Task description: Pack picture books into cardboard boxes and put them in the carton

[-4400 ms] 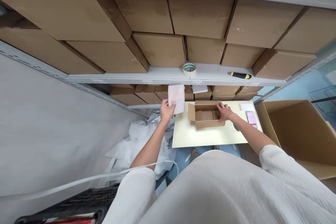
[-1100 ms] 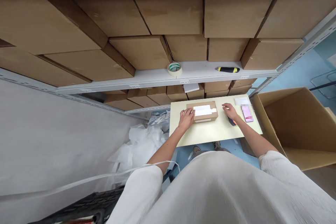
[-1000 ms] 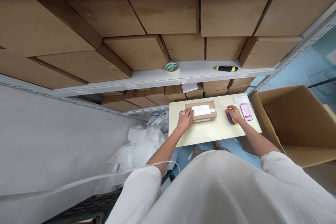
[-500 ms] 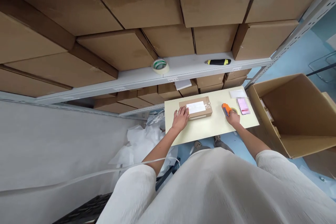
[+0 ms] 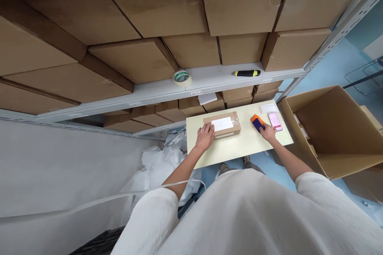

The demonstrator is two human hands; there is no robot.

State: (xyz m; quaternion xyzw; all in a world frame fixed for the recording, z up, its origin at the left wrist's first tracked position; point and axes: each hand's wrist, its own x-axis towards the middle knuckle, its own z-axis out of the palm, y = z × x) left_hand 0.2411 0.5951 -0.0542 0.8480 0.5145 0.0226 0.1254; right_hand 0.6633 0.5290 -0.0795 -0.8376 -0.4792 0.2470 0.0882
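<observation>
A small sealed cardboard box (image 5: 236,129) with a white label (image 5: 222,123) on top lies on the pale yellow tabletop (image 5: 227,151). My left hand (image 5: 205,136) rests on the box's left end, fingers stretched out and slightly apart. Clear tape shines at the box's right end. My right hand (image 5: 268,132) is closed around an orange and dark blue tape dispenser (image 5: 257,122), held to the right of the box and apart from it. Beside that hand lies a phone (image 5: 274,121) with a pink screen, next to a white sheet (image 5: 268,108).
Shelves of cardboard boxes (image 5: 167,4) rise in front. A masking tape roll (image 5: 182,79) and a black-yellow utility knife (image 5: 247,73) lie on the shelf edge. A big open carton (image 5: 338,123) stands right; white packing material (image 5: 163,159) heaps left. A white cable (image 5: 119,195) crosses my left arm.
My right hand has turned the tape dispenser, so its dark blue side shows and the tape roll is no longer visible. My left hand stays on the box. The view shifts slightly.
</observation>
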